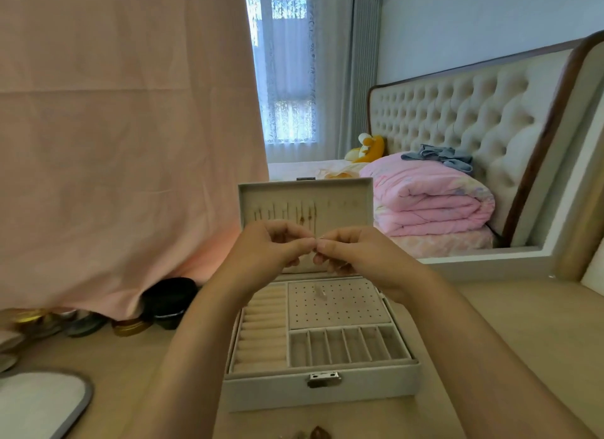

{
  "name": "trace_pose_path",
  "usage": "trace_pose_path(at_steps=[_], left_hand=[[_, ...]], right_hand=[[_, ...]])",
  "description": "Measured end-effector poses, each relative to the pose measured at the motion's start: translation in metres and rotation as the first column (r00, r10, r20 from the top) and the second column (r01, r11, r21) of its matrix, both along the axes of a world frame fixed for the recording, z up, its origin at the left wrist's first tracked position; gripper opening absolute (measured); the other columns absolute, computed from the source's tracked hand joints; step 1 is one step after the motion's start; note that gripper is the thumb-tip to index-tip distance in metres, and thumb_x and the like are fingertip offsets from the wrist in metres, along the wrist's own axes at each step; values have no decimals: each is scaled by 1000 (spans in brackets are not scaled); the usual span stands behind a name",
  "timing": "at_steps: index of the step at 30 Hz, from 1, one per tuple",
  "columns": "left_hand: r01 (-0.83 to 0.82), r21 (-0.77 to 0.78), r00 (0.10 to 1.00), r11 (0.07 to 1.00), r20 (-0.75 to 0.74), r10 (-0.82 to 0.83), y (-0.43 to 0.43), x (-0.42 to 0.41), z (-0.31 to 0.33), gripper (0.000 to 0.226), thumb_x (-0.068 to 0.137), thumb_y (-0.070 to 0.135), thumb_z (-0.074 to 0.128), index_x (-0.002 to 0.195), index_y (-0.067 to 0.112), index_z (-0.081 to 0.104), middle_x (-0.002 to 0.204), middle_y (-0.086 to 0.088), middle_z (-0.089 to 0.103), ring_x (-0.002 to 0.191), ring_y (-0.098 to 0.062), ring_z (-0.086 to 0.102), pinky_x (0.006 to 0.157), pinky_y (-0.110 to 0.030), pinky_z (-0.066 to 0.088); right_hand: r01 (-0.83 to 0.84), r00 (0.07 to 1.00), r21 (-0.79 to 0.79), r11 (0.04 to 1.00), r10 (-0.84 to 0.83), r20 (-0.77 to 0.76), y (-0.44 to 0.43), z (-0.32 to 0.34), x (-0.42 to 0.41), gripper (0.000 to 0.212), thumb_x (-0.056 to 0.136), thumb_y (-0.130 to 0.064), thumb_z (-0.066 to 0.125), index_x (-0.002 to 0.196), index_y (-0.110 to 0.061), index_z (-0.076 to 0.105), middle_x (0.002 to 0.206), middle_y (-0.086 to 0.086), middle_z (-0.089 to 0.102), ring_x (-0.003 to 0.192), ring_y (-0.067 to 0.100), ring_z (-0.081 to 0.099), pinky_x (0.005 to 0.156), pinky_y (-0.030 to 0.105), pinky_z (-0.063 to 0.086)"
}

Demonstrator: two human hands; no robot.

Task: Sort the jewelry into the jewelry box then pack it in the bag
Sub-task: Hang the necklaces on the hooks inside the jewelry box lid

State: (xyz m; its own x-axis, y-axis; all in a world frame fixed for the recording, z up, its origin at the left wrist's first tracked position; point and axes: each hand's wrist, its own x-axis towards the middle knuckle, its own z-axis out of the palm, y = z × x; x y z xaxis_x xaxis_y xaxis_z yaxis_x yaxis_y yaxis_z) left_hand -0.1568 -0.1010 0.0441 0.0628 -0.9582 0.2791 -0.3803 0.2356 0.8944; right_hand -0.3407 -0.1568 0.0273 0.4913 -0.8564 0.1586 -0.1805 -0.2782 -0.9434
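Observation:
A grey jewelry box [322, 391] stands open on the table, its lid [305, 203] upright with several thin necklaces hanging inside it. The tray shows ring rolls [261, 334] at left, a perforated earring panel [336, 304] and narrow compartments [346, 345]. My left hand [274, 245] and my right hand [349, 250] meet above the box, fingertips pinched together on a tiny piece of jewelry [316, 245], too small to make out. More jewelry [315, 433] lies at the table's near edge.
A pink cloth [124, 137] hangs at left over several jars and a black pot [170, 299]. A grey-rimmed oval mirror [39, 402] lies at the lower left. A large mirror [474, 257] behind the box reflects a bed.

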Motion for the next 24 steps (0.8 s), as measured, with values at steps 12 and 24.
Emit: trace_pose_path(at_steps=[12, 24], left_hand=[[224, 140, 832, 964, -543, -115, -14, 9, -13, 23, 104, 8, 43, 84, 8, 52, 72, -6, 56, 70, -19, 59, 82, -38, 58], [119, 122, 988, 985, -115, -105, -5, 0, -3, 9, 98, 22, 61, 95, 15, 67, 54, 10, 49, 48, -7, 39, 47, -21, 34]], right_hand=[[-16, 992, 247, 969, -16, 126, -2, -10, -5, 34, 101, -24, 49, 69, -17, 39, 61, 2, 36, 57, 19, 35, 64, 33, 37], [144, 954, -78, 986, -160, -255, -2, -10, -3, 21, 96, -30, 58, 110, -29, 74, 106, -13, 71, 100, 8, 63, 85, 27, 47]])
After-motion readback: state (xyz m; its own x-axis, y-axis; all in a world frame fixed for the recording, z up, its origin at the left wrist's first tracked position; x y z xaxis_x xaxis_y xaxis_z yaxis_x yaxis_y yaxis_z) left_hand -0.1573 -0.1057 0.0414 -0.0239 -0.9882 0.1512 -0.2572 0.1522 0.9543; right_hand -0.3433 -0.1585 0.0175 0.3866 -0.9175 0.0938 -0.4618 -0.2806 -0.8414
